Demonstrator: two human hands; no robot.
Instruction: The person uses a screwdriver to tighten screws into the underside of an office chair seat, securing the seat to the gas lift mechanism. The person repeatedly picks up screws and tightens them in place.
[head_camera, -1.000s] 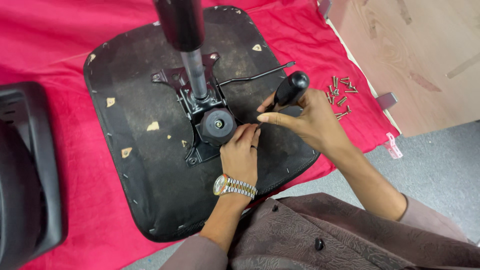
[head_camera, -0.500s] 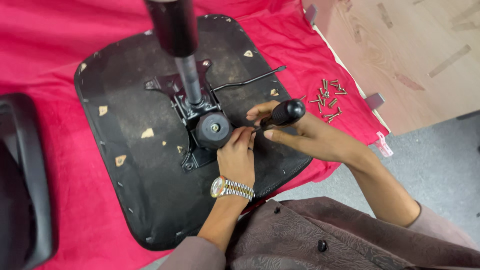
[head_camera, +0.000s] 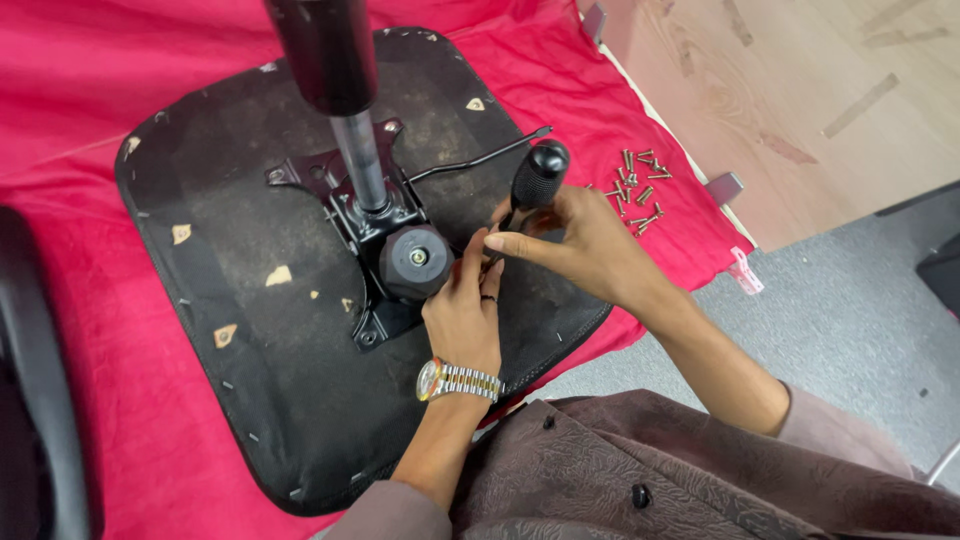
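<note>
One black chair seat lies upside down on one red cloth, with one metal mechanism plate bolted at its centre, one gas cylinder rising toward twelve o'clock, one round black knob and one thin lever pointing to two o'clock. Two hands work there, the left hand wearing one wristwatch and the right hand gripping one black-handled screwdriver. At three o'clock lies one heap of loose screws, roughly a dozen, too tangled to count exactly.
</note>
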